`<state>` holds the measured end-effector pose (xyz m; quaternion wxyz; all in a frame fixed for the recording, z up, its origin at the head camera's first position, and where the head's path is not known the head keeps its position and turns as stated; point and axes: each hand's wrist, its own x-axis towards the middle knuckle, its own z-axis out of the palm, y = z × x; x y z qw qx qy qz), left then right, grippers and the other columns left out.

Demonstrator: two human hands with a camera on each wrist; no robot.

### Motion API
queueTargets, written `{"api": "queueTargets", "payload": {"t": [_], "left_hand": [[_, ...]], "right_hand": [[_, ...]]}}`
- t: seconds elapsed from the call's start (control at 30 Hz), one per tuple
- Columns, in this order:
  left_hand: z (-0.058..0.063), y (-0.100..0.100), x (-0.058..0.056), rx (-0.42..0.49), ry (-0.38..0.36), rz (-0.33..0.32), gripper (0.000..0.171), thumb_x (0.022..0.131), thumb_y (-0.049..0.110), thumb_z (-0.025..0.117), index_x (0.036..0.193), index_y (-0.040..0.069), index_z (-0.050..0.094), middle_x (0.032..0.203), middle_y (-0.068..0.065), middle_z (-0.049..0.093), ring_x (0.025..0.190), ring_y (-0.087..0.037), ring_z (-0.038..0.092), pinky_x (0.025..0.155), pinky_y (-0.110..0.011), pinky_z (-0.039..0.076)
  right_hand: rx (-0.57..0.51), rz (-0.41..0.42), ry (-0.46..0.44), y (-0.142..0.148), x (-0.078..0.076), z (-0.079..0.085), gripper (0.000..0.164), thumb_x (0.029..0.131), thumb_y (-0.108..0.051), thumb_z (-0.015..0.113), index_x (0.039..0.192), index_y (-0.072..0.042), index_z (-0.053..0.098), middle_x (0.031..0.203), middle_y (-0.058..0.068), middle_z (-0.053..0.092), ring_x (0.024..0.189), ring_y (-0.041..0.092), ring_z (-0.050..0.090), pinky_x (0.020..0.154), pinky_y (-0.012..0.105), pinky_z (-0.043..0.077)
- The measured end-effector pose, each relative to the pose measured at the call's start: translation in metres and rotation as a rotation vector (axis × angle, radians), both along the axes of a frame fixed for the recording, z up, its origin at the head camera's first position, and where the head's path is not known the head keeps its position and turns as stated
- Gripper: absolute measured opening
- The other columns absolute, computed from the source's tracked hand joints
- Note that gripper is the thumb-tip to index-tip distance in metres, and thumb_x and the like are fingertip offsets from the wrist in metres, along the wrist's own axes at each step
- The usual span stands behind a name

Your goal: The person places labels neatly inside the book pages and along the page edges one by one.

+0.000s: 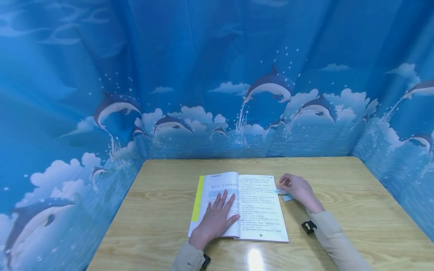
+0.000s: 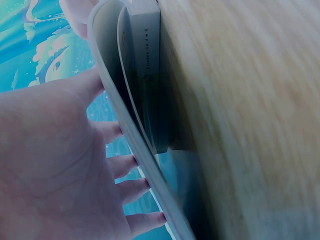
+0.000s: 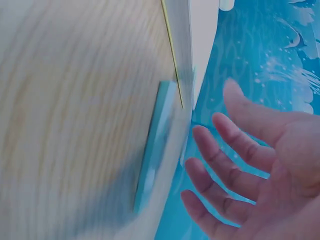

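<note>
1. While your left hand (image 1: pixel 216 219) lies flat and spread across the left page (image 1: pixel 209 185), likely to stop the book (image 1: pixel 251 207) springing shut, it rests open on the wooden table (image 1: pixel 145 218).
2. Your right hand (image 1: pixel 299 189), well apart from the left and gripping nothing, hangs loosely curved beside a pale tab (image 1: pixel 280 191), which juts past the right page (image 1: pixel 261 222), perhaps for visibility.
3. A teal pad (image 3: pixel 154 148) lies near that hand, apparently for quick reach.

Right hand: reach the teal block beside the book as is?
Likely yes: the right hand looks empty and close to the teal block, and nothing seems to lie on it.
</note>
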<state>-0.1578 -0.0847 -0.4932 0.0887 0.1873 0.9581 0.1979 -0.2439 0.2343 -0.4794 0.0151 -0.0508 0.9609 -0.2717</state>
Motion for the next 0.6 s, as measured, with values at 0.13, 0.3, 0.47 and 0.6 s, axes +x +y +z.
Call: {"api": "queueTargets", "payload": {"t": [0.13,0.3,0.47,0.6], "left_hand": [[0.0,0.0,0.0,-0.001,0.004,0.0,0.069,0.105,0.054,0.043,0.163,0.021,0.025,0.17,-0.012,0.011,0.155,-0.038,0.013,0.118,-0.069,0.02],[0.0,0.0,0.0,-0.009,0.005,0.004,0.069,0.105,0.053,0.043,0.163,0.021,0.024,0.17,-0.012,0.01,0.155,-0.037,0.013,0.118,-0.068,0.02],[-0.001,0.001,0.0,-0.01,-0.001,0.008,0.069,0.105,0.054,0.043,0.163,0.022,0.024,0.17,-0.011,0.01,0.155,-0.037,0.013,0.119,-0.068,0.019],[0.0,0.001,0.0,-0.007,0.009,0.006,0.069,0.105,0.054,0.044,0.162,0.021,0.026,0.17,-0.012,0.011,0.154,-0.038,0.014,0.118,-0.068,0.02]], "right_hand": [[0.011,-0.05,0.083,0.006,0.008,0.005,0.016,0.092,-0.018,0.073,0.1,-0.004,0.071,0.091,0.008,0.072,0.079,0.023,0.064,0.067,0.037,0.05],[0.049,-0.075,0.124,0.014,0.018,0.006,0.012,0.093,-0.013,0.07,0.097,-0.002,0.072,0.089,0.01,0.072,0.073,0.021,0.062,0.06,0.033,0.047],[0.114,-0.112,0.133,0.023,0.028,0.003,0.018,0.096,-0.011,0.066,0.102,0.005,0.073,0.095,0.02,0.074,0.068,0.02,0.061,0.056,0.034,0.048],[0.152,-0.121,0.096,0.027,0.037,0.003,0.023,0.097,-0.015,0.065,0.107,0.005,0.074,0.089,0.02,0.073,0.058,0.017,0.052,0.048,0.031,0.039]]}}
